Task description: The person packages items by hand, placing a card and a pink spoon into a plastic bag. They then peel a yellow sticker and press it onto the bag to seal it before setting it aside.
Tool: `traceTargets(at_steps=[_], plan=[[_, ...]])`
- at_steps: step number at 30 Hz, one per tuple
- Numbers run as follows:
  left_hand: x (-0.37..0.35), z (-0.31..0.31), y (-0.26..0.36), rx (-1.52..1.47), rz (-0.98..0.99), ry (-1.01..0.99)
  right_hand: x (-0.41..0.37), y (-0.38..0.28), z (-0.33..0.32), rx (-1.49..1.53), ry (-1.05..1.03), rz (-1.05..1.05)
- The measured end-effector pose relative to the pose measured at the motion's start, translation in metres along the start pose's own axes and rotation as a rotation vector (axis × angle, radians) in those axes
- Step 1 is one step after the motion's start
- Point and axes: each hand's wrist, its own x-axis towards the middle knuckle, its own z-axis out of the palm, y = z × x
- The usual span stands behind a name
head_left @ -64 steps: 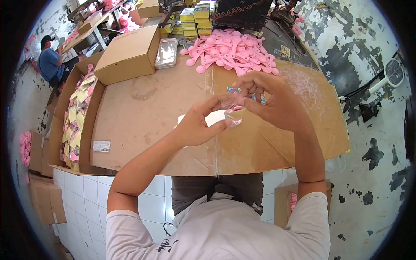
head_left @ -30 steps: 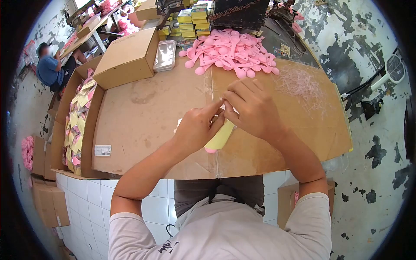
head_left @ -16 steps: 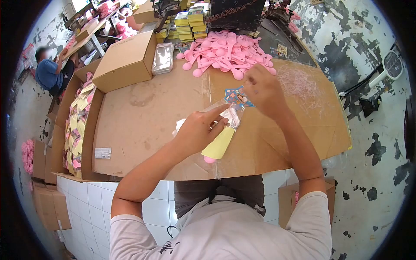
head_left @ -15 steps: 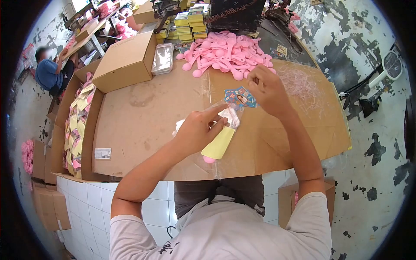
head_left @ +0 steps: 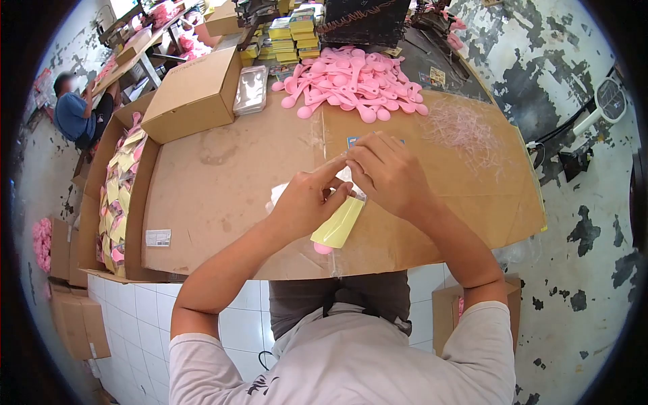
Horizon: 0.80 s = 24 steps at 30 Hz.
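Closest in, the left hand (head_left: 307,202) is closed around a clear packet (head_left: 337,226) with a yellow card inside and a bit of pink poking out the bottom end. It sits just above the counter (head_left: 223,175), which is covered in flat cardboard. The right hand (head_left: 388,172) is right up against the left one, its fingertips pinched together on the packet's top edge. Can't tell if there's anything else between those fingers.

Just past the right hand's knuckles, a small printed card (head_left: 352,140) peeks out, mostly hidden. Out to the right of that hand there's a wispy heap of thin plastic strips (head_left: 466,128). Way off to the left of the left hand, an open carton (head_left: 121,182) is full of yellow-and-pink packets.

Further out beyond both hands is a big pile of pink spoons (head_left: 351,84), with a closed cardboard box (head_left: 192,94) and a clear tray (head_left: 251,88) to the left of it. Behind those are stacks of yellow cards (head_left: 293,30).
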Motion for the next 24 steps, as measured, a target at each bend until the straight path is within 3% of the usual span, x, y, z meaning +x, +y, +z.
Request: traceTargets(at_steps=[1, 6, 8, 10, 12, 15, 18, 20, 24], plan=[[0.000, 0.000, 0.000, 0.005, 0.006, 0.001, 0.001, 0.001, 0.000, 0.015, -0.001, 0.015], [0.003, -0.003, -0.007, -0.140, -0.024, -0.018, -0.009, 0.069, -0.022, 0.603, 0.017, 0.529], [0.006, -0.002, -0.016, -0.347, -0.051, 0.029, -0.021, 0.116, -0.068, 0.982, -0.189, 0.735], [0.008, -0.004, -0.017, -0.427, -0.074, 0.085, -0.044, 0.176, -0.094, 0.903, -0.134, 0.833], [0.010, -0.006, -0.015, -0.449, -0.086, 0.123, -0.109, 0.255, -0.079, -0.277, -0.001, 0.561], [0.010, -0.008, -0.014, -0.420, -0.090, 0.128, -0.131, 0.253, -0.086, -0.590, -0.069, 0.702], [0.011, -0.003, -0.021, -0.475, -0.090, 0.122, -0.089, 0.191, -0.084, -0.570, -0.015, 0.680], [0.015, -0.002, -0.023, -0.537, -0.117, 0.124, -0.053, 0.137, -0.064, -0.044, 0.040, 0.708], [0.017, -0.003, -0.021, -0.511, -0.127, 0.150, -0.018, 0.052, -0.013, 0.730, -0.235, 0.509]])
